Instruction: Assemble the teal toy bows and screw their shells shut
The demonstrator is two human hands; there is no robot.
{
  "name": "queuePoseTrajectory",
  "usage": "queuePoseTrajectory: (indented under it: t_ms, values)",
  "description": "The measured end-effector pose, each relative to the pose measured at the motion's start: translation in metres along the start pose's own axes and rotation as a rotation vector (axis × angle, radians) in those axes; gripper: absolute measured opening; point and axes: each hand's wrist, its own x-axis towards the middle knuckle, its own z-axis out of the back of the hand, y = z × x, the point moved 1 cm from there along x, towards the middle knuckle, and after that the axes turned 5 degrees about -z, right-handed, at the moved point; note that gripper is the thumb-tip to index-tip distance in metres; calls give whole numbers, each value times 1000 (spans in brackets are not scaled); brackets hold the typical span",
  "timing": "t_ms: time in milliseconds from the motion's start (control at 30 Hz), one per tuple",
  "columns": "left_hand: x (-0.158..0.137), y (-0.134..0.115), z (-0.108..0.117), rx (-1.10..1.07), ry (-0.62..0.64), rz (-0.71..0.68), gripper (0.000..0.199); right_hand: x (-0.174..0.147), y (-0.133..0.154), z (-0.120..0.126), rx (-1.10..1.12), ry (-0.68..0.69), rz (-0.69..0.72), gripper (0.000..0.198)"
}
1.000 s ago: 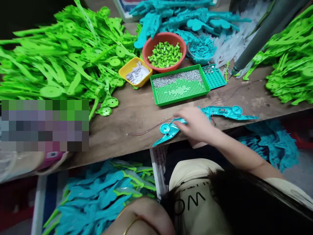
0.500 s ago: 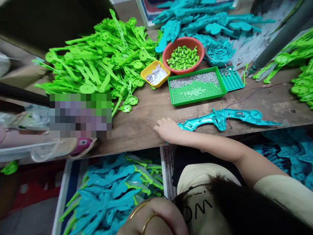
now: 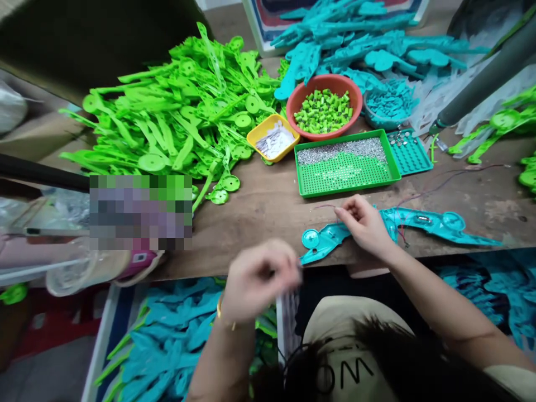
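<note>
On the wooden workbench (image 3: 259, 223) lies a turquoise bow-shaped plastic half-shell (image 3: 427, 223), hollow side up, with thin red and dark wires along it. My right hand (image 3: 364, 226) is over its left half, thumb and forefinger pinched on a thin wire (image 3: 324, 206) whose end sticks out to the left. The hand hides part of the shell. My left hand (image 3: 262, 276), with a gold bracelet (image 3: 226, 315) at the wrist, is raised by the bench's front edge, near the shell's left tip. Its fingers look curled but are smeared by motion; whether they hold anything is unclear.
Behind the shell stand a green tray (image 3: 347, 181) of small metal screws, a turquoise tray (image 3: 412, 159), a yellow dish (image 3: 255, 137) and a red bowl (image 3: 358, 106) of green pieces. Green parts (image 3: 184, 117) pile up left. A grey pole (image 3: 477, 84) rises right. Below sits a crate (image 3: 98, 335).
My left hand has risen from the bottom of the view to the bench edge. My right hand has moved right, from the shell's left end, and now pinches a wire. The view has shifted slightly.
</note>
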Motion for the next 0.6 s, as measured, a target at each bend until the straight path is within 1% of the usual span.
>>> queuePoseTrajectory:
  t_ms: [33, 67, 100, 133, 167, 200, 233, 267, 300, 333, 400, 467, 533, 600]
  values:
    - [28, 25, -7, -1, -51, 68, 32, 0, -7, 1, -15, -4, -19, 24]
    - [55, 51, -10, 46, -165, 162, 36, 0, -13, 1, -28, -2, -35, 25]
    - [80, 77, -9, 157, -304, 243, 40, 0, -17, 1, -43, 2, -45, 25]
    - [102, 101, -6, 300, -451, 290, 42, 0, -21, 0, -64, 9, -48, 26]
    - [121, 123, -1, 426, -528, 302, 44, 0, -23, -1, -91, 14, -44, 26]
    - [136, 141, 6, 495, -531, 312, 51, -1, -25, -2, -126, 19, -33, 26]
    - [147, 157, 14, 519, -450, 322, 62, -1, -25, -3, -168, 25, -17, 26]
    - [155, 168, 24, 524, -422, 327, 68, -2, -25, -4, -218, 33, 4, 25]
    - [160, 175, 34, 525, -389, 330, 71, -3, -25, -5, -273, 40, 26, 25]
    - [163, 178, 47, 524, -370, 338, 69, -4, -25, -6, -332, 46, 54, 25]
    - [166, 176, 74, 519, -356, 359, 60, -6, -25, -8, -450, 47, 125, 25]
    - [163, 164, 102, 482, -424, 403, 58, -7, -26, -10, -546, 41, 201, 27]
    - [156, 147, 127, 441, -487, 383, 56, -7, -27, -12, -614, 35, 252, 28]
    - [142, 130, 145, 421, -531, 335, 56, -6, -27, -13, -660, 37, 266, 29]
